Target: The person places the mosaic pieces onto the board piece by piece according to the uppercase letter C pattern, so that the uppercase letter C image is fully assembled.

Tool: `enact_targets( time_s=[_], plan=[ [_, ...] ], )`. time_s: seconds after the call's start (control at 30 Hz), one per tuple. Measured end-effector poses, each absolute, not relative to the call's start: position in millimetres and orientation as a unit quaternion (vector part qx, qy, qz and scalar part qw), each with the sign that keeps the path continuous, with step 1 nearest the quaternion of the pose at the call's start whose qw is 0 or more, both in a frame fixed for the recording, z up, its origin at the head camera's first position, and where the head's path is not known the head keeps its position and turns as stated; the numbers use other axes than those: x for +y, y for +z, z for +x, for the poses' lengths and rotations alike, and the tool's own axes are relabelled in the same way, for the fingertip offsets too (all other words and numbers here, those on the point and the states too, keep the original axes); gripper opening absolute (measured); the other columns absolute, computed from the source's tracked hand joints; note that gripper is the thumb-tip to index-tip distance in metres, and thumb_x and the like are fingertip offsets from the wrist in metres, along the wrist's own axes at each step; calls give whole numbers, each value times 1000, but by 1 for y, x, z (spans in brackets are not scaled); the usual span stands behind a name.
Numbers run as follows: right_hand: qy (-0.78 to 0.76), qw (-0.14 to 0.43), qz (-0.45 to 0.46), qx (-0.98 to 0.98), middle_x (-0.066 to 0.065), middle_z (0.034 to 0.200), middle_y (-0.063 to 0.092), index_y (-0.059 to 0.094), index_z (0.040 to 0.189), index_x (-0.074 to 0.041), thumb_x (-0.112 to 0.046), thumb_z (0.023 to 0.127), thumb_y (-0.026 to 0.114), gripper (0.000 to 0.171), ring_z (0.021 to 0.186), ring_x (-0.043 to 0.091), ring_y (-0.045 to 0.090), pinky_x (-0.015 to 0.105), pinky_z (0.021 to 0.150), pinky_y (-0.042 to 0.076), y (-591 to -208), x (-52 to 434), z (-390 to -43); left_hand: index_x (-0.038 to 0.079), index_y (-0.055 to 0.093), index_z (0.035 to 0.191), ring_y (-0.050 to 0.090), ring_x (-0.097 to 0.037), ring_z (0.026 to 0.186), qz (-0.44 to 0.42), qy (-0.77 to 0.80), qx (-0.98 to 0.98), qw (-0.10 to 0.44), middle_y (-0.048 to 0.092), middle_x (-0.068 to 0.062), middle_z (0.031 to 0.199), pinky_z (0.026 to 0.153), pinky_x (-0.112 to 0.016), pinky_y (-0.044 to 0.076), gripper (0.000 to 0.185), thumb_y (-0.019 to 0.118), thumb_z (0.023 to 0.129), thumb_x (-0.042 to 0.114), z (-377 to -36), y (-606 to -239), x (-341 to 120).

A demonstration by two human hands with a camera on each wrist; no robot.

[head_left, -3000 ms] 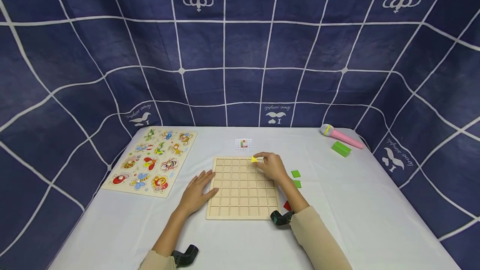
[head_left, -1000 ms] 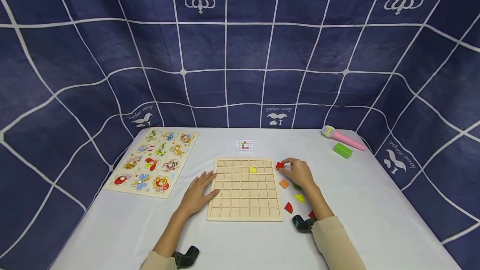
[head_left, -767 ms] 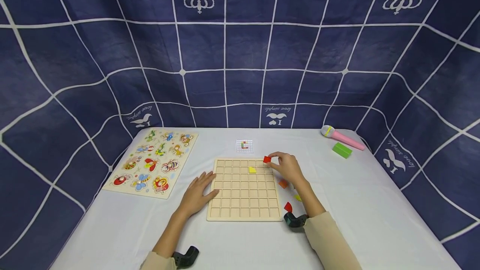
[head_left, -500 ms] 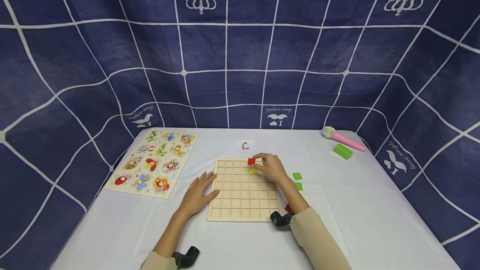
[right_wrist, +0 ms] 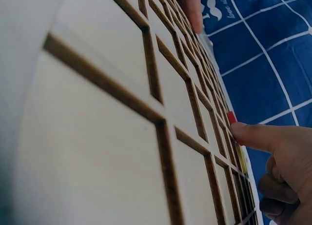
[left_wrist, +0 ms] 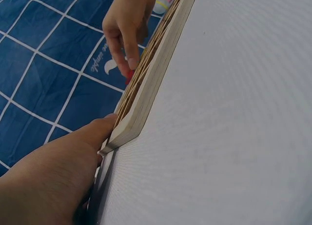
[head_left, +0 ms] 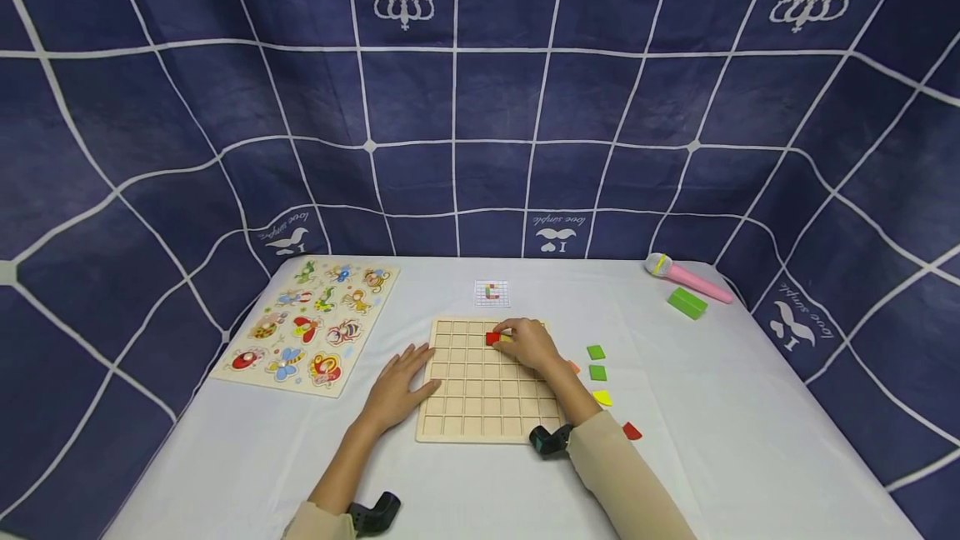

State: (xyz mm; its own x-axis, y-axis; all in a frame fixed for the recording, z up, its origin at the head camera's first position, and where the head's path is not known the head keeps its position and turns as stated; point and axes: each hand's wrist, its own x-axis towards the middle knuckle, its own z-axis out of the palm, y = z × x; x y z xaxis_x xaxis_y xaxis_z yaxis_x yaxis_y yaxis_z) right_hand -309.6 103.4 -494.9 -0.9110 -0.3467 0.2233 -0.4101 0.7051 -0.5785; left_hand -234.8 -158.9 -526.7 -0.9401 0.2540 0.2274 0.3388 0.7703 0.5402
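Note:
A wooden grid board (head_left: 480, 407) lies mid-table. My right hand (head_left: 531, 345) is at its upper part, thumb and forefinger pinching a red square tile (head_left: 492, 339) at a cell in the second row. Just right of it sits a yellow tile (head_left: 506, 338), partly covered by my fingers. The right wrist view shows the red tile (right_wrist: 231, 117) at a fingertip, with the yellow tile (right_wrist: 242, 159) beside it. My left hand (head_left: 393, 388) rests at the board's left edge, fingers extended; in the left wrist view its thumb touches the board's rim (left_wrist: 129, 130).
Right of the board lie green tiles (head_left: 597, 372), a yellow tile (head_left: 602, 398), a red tile (head_left: 632, 431) and a partly hidden orange one (head_left: 573, 367). A pattern card (head_left: 492, 293) lies behind the board. Further out are an insect puzzle (head_left: 307, 327), green block (head_left: 686, 303) and toy microphone (head_left: 690, 279).
The yellow tile was set on the board. My right hand then picked up the red tile from the right and carried it left and down to the cell beside the yellow. My left hand stayed.

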Motion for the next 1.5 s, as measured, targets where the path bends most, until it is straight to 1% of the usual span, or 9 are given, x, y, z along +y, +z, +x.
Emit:
enact_targets(
  time_s=[0.1, 0.27, 0.47, 0.67, 0.83, 1.03, 1.23, 1.33, 1.5],
  plan=[
    [328, 52, 215, -918, -6, 52, 35, 70, 99, -8, -22, 80, 72, 23, 45, 7, 27, 22, 39, 23, -495, 104, -308, 10, 46, 137, 25, -29, 135, -160, -300, -937, 74, 39, -8, 143, 111, -46, 14, 61, 62, 86, 41, -234, -527, -159],
    [325, 35, 207, -922, -5, 50, 35, 71, 101, -10, -22, 79, 74, 25, 43, 8, 25, 21, 39, 21, -496, 103, -310, 11, 45, 137, 24, -29, 136, -160, -305, -936, 71, 39, -8, 143, 112, -45, 13, 61, 62, 86, 40, -233, -527, -158],
    [310, 30, 199, -929, -6, 51, 37, 70, 106, -13, -27, 79, 74, 31, 43, 7, 27, 21, 41, 24, -495, 103, -310, 10, 45, 137, 24, -28, 136, -162, -297, -938, 75, 39, -8, 143, 112, -44, 13, 62, 61, 86, 42, -234, -528, -159],
    [358, 29, 187, -914, -5, 46, 31, 70, 106, -11, -21, 81, 72, 27, 41, 7, 21, 21, 37, 21, -480, 113, -301, 10, 45, 137, 25, -28, 136, -166, -296, -938, 75, 39, -7, 143, 112, -45, 13, 63, 61, 86, 42, -234, -527, -159],
    [364, 45, 174, -914, -5, 47, 29, 70, 104, -13, -22, 81, 72, 24, 41, 7, 21, 20, 37, 20, -465, 134, -289, 10, 45, 137, 25, -28, 136, -168, -296, -937, 79, 39, -8, 143, 112, -44, 13, 62, 61, 86, 42, -235, -527, -158],
    [352, 38, 139, -925, -3, 51, 32, 70, 104, -16, -23, 78, 75, 27, 42, 10, 26, 21, 37, 22, -456, 169, -268, 10, 45, 137, 25, -28, 136, -164, -296, -937, 80, 39, -7, 143, 112, -44, 14, 62, 62, 86, 41, -234, -527, -159],
    [328, 40, 123, -936, -3, 52, 33, 71, 102, -14, -21, 76, 77, 28, 45, 11, 27, 21, 39, 23, -456, 209, -246, 11, 45, 137, 25, -28, 136, -163, -301, -936, 81, 39, -7, 143, 112, -44, 13, 62, 62, 86, 41, -234, -529, -161],
    [317, 25, 122, -940, -4, 51, 32, 71, 101, -14, -21, 75, 77, 28, 46, 10, 26, 21, 40, 23, -461, 226, -235, 11, 44, 138, 24, -28, 136, -164, -302, -936, 79, 38, -7, 144, 112, -44, 13, 62, 61, 86, 41, -234, -529, -161],
    [309, -19, 114, -944, -5, 50, 32, 72, 99, -16, -22, 74, 78, 26, 45, 8, 26, 20, 41, 23, -475, 246, -220, 11, 45, 137, 25, -28, 136, -169, -301, -935, 81, 39, -8, 143, 112, -45, 13, 61, 61, 86, 41, -235, -529, -161]
  ],
)
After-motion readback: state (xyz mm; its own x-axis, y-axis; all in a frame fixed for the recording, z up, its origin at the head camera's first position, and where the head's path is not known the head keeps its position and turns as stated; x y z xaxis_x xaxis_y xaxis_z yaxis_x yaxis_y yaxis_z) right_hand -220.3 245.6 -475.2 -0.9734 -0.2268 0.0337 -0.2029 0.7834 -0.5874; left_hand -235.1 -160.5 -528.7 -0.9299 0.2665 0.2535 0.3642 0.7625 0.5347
